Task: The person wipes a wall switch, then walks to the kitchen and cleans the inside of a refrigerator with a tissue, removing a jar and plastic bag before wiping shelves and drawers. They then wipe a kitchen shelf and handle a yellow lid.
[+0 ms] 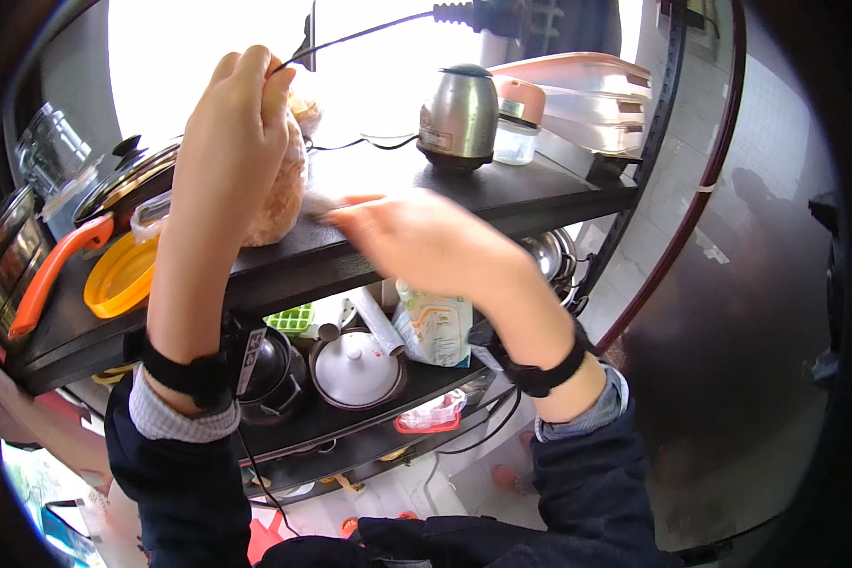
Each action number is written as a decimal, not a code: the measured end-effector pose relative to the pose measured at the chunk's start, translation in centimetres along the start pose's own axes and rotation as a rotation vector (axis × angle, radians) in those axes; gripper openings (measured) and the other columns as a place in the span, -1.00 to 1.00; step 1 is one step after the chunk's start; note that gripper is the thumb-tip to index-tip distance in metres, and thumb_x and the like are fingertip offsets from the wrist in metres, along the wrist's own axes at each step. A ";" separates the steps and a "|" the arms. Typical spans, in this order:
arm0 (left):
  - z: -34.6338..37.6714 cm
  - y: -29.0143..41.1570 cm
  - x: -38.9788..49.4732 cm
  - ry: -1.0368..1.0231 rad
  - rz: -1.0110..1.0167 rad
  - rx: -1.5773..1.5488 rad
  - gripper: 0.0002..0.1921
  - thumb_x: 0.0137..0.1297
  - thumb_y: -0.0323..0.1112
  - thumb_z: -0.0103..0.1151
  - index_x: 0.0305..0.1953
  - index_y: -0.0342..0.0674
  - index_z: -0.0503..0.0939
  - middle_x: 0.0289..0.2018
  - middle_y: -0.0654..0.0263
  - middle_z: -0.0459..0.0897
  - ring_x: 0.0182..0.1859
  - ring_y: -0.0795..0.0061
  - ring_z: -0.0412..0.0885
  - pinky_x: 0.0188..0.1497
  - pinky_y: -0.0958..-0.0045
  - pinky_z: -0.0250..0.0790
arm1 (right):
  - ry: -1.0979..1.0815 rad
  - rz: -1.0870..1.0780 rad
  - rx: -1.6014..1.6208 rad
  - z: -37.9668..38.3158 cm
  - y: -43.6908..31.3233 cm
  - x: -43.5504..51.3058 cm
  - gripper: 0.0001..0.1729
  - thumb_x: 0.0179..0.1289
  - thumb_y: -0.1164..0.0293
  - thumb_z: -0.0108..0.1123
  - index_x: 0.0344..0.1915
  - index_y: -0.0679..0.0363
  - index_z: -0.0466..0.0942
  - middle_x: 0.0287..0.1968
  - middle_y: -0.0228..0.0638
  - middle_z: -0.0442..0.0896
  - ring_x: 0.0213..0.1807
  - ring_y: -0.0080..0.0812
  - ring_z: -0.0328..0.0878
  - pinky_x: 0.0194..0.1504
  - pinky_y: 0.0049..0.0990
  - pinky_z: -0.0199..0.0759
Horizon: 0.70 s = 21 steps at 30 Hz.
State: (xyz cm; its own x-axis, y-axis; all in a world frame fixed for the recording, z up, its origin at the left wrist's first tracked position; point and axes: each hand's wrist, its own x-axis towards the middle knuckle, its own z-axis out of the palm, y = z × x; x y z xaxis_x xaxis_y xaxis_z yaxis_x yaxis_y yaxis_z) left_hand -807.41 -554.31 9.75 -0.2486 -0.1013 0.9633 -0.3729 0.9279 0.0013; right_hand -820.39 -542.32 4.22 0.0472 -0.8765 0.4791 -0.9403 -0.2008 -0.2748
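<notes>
My left hand (245,135) is raised above the black shelf (397,227), its fingers pinched on a thin black cord (369,30) that runs to a dark ribbed cable fitting (461,14) at the top. Behind and beside this hand a brownish, clear-wrapped package (280,202) stands on the shelf. My right hand (405,238), blurred, reaches in from the right over the shelf's front edge. Its fingertips meet a small greyish thing, too blurred to name. To the right stands a steel electric kettle base or body (460,117), with a black cord behind it.
Stacked clear containers (596,106) and a pink-lidded jar (518,124) stand at the back right. At left are a yellow plastic lid (122,273), an orange handle (60,273) and pan lids. Below, shelves hold a white-lidded pot (357,369), a black pot and a pouch (437,323).
</notes>
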 end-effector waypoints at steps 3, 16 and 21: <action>0.1 1.6 -0.6 -0.082 -0.051 -0.057 -0.78 0.33 -0.29 -0.05 -0.32 -0.37 0.46 -0.36 0.06 0.53 -0.40 0.18 0.54 -0.34 0.36 0.39 | 0.086 0.229 -0.056 -4.3 7.2 -2.9 -0.51 0.33 0.16 -0.24 -0.33 0.35 0.51 -0.31 0.14 0.56 -0.28 0.08 0.53 -0.17 -0.14 0.40; 1.2 3.7 -3.1 -0.351 -0.004 -0.218 -0.83 -0.06 -0.30 0.32 -0.43 -0.22 0.63 -0.31 0.31 0.60 -0.33 0.40 0.60 -0.26 0.48 0.42 | -0.055 0.740 -0.460 -10.9 25.4 -3.2 -0.51 0.31 0.16 -0.22 -0.08 0.31 0.51 0.01 0.00 0.52 0.09 -0.07 0.42 0.12 -0.36 0.24; 1.5 3.7 -3.2 -0.417 -0.117 -0.234 -0.83 -0.04 -0.30 0.31 -0.42 -0.23 0.65 -0.36 0.28 0.61 -0.37 0.42 0.60 -0.29 0.51 0.42 | -0.102 0.704 -0.557 -10.9 24.4 -1.8 -0.52 0.30 0.17 -0.20 -0.05 0.29 0.51 0.05 -0.04 0.50 0.11 -0.14 0.42 0.15 -0.38 0.21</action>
State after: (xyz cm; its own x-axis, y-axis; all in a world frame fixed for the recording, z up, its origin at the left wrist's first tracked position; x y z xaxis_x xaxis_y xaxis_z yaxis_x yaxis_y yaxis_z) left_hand -809.34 -551.08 6.29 -0.5714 -0.3000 0.7639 -0.2207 0.9527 0.2091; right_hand -847.14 -540.86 5.76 -0.5964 -0.7562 0.2692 -0.7886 0.6146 -0.0202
